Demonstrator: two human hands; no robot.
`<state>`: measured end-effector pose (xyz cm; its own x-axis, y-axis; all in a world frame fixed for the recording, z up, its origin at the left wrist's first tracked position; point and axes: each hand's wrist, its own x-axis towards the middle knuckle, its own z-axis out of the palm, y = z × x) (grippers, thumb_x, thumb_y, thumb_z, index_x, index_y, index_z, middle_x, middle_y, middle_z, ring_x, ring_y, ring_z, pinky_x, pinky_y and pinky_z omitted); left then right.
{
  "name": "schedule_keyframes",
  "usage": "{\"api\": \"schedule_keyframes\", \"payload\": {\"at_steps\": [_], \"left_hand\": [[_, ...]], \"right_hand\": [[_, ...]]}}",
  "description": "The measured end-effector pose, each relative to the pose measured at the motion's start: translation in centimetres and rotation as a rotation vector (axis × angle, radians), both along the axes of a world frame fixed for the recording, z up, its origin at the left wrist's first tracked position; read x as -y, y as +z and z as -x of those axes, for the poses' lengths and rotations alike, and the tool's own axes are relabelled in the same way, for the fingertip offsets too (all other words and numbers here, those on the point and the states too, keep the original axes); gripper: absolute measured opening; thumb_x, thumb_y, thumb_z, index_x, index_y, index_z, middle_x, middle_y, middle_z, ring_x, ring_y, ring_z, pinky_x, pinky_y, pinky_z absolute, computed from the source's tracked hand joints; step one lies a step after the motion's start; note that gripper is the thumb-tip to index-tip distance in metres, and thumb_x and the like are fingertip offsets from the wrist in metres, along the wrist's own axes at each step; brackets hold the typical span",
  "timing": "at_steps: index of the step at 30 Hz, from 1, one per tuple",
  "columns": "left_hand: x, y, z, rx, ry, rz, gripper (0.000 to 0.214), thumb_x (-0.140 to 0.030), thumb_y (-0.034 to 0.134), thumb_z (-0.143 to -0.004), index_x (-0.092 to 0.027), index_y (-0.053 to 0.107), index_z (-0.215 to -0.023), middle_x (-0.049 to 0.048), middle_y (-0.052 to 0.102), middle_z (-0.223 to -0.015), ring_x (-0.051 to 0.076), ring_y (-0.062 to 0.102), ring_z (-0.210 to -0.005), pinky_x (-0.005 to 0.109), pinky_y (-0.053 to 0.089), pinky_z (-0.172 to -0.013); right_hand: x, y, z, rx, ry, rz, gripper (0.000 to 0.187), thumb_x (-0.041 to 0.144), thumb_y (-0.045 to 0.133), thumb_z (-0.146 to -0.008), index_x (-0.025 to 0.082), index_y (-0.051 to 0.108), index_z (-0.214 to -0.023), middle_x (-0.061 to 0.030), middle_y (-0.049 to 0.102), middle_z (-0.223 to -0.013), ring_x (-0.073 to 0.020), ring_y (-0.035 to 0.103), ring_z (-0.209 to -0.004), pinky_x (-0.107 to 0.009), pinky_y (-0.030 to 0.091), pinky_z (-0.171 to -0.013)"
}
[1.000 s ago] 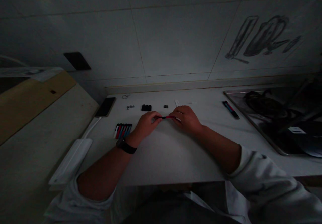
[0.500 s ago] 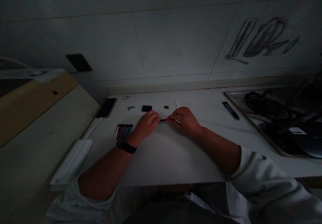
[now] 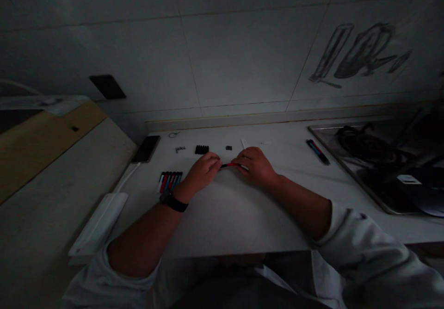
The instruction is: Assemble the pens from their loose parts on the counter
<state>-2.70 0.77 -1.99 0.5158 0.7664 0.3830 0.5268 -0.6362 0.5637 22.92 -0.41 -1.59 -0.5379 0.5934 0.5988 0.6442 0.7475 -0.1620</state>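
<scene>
Between my hands, just above the worktop, lies a slim black and red pen (image 3: pixel 229 164). My left hand (image 3: pixel 204 170) is closed on its black end, and my right hand (image 3: pixel 255 165) is closed around the red end. The fingers hide both tips. By my left wrist several coloured pen barrels (image 3: pixel 169 181) lie in a row. Beyond the hands are a row of small black pieces (image 3: pixel 201 149), a group of small springs (image 3: pixel 180 149), a tiny dark part (image 3: pixel 229 147) and a thin white strip (image 3: pixel 243 143).
Two pens (image 3: pixel 317 151) lie at the right, beside a metal-rimmed hob (image 3: pixel 350 175). A phone (image 3: pixel 147 149) and a white power strip (image 3: pixel 99 225) with a cable are at the left. The tiled wall (image 3: pixel 239 59) closes off the back of the white worktop (image 3: pixel 239 225).
Both hands keep their hold on the pen with almost no movement. The whole view has shifted very slightly.
</scene>
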Motion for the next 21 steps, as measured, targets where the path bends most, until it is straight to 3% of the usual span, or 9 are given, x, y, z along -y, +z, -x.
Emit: {"api": "schedule_keyframes", "payload": {"at_steps": [4, 6, 9, 12, 18, 21], "left_hand": [[-0.12, -0.44, -0.08, 0.055, -0.004, -0.020, 0.009, -0.029, 0.065, -0.097, -0.020, 0.064, -0.099, 0.0083, 0.062, -0.116, 0.021, 0.063, -0.109, 0.041, 0.053, -0.098], [-0.12, -0.51, -0.07, 0.086, -0.001, -0.017, 0.019, -0.028, 0.072, -0.093, -0.021, 0.062, -0.107, 0.0081, 0.062, -0.116, 0.021, 0.062, -0.107, 0.040, 0.054, -0.095], [-0.10, -0.38, -0.07, 0.073, -0.010, 0.008, 0.013, -0.032, 0.062, -0.100, -0.021, 0.065, -0.107, 0.0074, 0.063, -0.114, 0.020, 0.063, -0.106, 0.039, 0.054, -0.096], [-0.09, -0.24, -0.18, 0.037, -0.012, 0.022, 0.026, -0.033, 0.047, -0.107, -0.020, 0.067, -0.097, 0.0077, 0.064, -0.112, 0.020, 0.063, -0.107, 0.041, 0.052, -0.100], [0.10, -0.22, -0.30, 0.086, -0.012, -0.001, 0.015, -0.032, 0.068, -0.095, -0.021, 0.063, -0.104, 0.0074, 0.064, -0.112, 0.021, 0.063, -0.103, 0.039, 0.054, -0.093], [0.16, -0.15, -0.29, 0.077, -0.011, 0.017, 0.015, -0.034, 0.062, -0.100, -0.022, 0.064, -0.108, 0.0072, 0.064, -0.111, 0.021, 0.063, -0.104, 0.040, 0.054, -0.095]], "right_hand": [[-0.13, -0.19, -0.10, 0.015, -0.005, -0.001, 0.022, 0.034, 0.061, -0.103, 0.024, 0.080, -0.105, -0.0080, 0.074, -0.095, -0.0227, 0.064, -0.091, -0.040, 0.041, -0.092], [-0.19, -0.20, -0.15, 0.014, -0.012, 0.000, 0.021, 0.033, 0.062, -0.102, 0.023, 0.080, -0.105, -0.0079, 0.074, -0.094, -0.0225, 0.063, -0.090, -0.040, 0.041, -0.091], [-0.18, -0.16, -0.19, 0.004, -0.013, 0.008, 0.020, 0.032, 0.062, -0.102, 0.024, 0.080, -0.106, -0.0078, 0.074, -0.094, -0.0224, 0.064, -0.090, -0.040, 0.042, -0.091], [-0.11, -0.15, -0.22, 0.007, -0.007, 0.021, 0.020, 0.033, 0.063, -0.102, 0.025, 0.080, -0.108, -0.0081, 0.074, -0.095, -0.0225, 0.065, -0.091, -0.040, 0.042, -0.091], [-0.16, -0.11, -0.36, 0.019, -0.008, 0.010, 0.022, 0.034, 0.061, -0.103, 0.023, 0.080, -0.105, -0.0080, 0.073, -0.093, -0.0217, 0.063, -0.088, -0.040, 0.041, -0.089], [-0.20, -0.09, -0.36, 0.017, -0.005, 0.012, 0.021, 0.033, 0.062, -0.102, 0.023, 0.080, -0.106, -0.0076, 0.073, -0.094, -0.0218, 0.064, -0.089, -0.040, 0.042, -0.089]]}}
